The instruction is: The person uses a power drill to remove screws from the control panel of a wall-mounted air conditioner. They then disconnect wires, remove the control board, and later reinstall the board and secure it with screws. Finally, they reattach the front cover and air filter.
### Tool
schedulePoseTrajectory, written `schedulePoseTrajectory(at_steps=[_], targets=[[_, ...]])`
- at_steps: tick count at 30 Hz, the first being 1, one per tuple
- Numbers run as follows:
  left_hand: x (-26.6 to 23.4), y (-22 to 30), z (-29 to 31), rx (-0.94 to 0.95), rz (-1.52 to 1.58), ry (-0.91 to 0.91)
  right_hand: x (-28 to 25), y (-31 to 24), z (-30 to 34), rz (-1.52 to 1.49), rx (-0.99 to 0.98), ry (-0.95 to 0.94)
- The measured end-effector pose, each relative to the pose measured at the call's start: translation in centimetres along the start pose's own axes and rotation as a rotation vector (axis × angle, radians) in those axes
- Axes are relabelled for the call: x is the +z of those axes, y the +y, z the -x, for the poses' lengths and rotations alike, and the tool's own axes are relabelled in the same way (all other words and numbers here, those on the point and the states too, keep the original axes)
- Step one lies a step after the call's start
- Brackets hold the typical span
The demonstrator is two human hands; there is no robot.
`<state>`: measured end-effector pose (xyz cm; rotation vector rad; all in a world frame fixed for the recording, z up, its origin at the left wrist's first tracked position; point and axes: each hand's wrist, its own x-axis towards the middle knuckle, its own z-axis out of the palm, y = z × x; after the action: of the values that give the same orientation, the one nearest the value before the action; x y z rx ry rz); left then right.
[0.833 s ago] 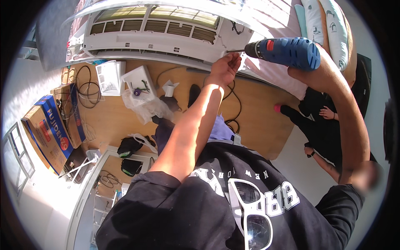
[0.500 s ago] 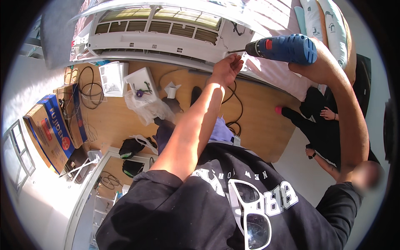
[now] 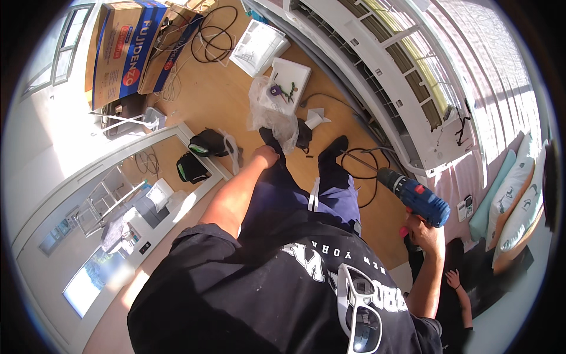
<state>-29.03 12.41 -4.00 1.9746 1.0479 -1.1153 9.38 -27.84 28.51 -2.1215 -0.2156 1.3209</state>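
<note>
My right hand (image 3: 425, 231) grips the handle of a blue and black cordless drill (image 3: 421, 199). Its long, thin bit points toward the upper left, over the floor and apart from the wall-type air conditioner (image 3: 368, 59). That white unit lies with its slotted inside exposed, and dark wires show at its near end. My left hand (image 3: 266, 156) hangs low above my left leg, its fingers curled closed; whatever they may hold is hidden. Beyond it lie a clear plastic bag (image 3: 273, 118) and a white foam piece (image 3: 292, 79) bearing a small purple tool (image 3: 276, 90).
Large cardboard boxes (image 3: 127, 50) stand at the upper left beside coiled black cable (image 3: 212, 44). A mirror (image 3: 88, 230) leans at left, with a dark bag (image 3: 206, 143) near it. Pillows (image 3: 512, 192) lie at right. Another person's hand (image 3: 453, 278) shows at lower right.
The view has turned toward the left. The drill and my right hand have come away from the air conditioner and lower. My left hand has left the unit and dropped beside my leg.
</note>
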Motion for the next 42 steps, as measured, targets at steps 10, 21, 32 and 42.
schedulePoseTrajectory(at_steps=[10,21,32,42], targets=[[2.5,-5.1,-0.1,-0.321,-0.106,-0.266,37.9,1.2,-36.3,0.809,-0.638,-0.253],[-0.7,-16.5,-3.9,-0.336,0.071,-0.183,62.5,11.1,-67.6,1.002,-0.618,0.096],[-1.9,-21.1,-5.1,-0.251,0.227,-0.025,67.2,-7.1,-74.4,0.520,-0.360,0.109],[-1.5,-25.2,-6.0,-0.261,0.310,-0.044,79.2,-17.9,-91.8,0.846,-0.473,0.184]])
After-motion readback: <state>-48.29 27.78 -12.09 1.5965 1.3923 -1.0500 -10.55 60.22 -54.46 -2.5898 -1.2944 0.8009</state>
